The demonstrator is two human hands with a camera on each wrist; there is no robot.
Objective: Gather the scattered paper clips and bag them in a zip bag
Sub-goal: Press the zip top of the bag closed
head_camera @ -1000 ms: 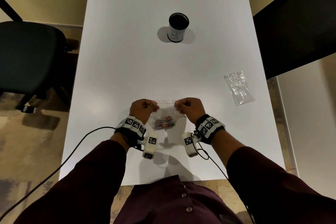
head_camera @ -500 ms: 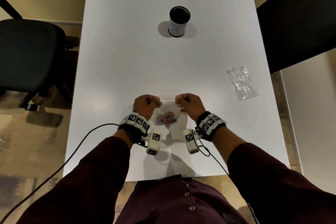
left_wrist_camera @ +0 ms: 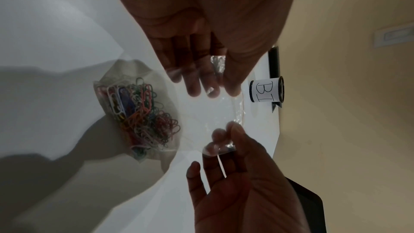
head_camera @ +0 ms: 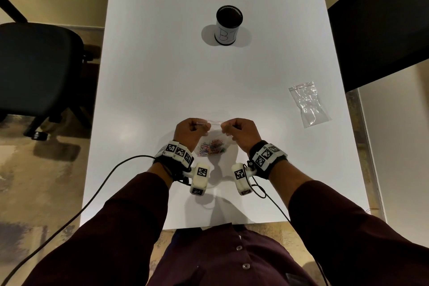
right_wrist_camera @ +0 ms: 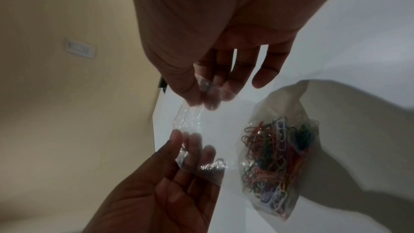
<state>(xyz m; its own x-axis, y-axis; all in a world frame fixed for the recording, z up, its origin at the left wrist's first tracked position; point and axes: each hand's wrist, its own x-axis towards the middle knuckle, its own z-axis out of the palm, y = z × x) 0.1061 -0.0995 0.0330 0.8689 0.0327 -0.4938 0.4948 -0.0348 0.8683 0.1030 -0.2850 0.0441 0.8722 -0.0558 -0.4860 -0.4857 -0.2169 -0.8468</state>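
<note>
Clear zip bag (head_camera: 214, 133) held above worktop (head_camera: 162, 76), coloured paper clips (head_camera: 212, 147) inside. Left hand (head_camera: 189, 131), right hand (head_camera: 241, 131) pinch top corners. Advice: run fingers along seal, press firmly.

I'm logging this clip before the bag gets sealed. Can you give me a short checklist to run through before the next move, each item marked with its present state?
1. Paper clips all inside the zip bag: ok; they are bunched at its bottom and none show loose on the table.
2. Left hand pinches one top corner of the zip bag: ok.
3. Right hand pinches the other top corner: ok.
4. Top edge stretched straight between the hands: ok.
5. Zip strip pressed shut along its length: cannot tell.
6. Spare bag and cup apart from the hands: ok.
</note>
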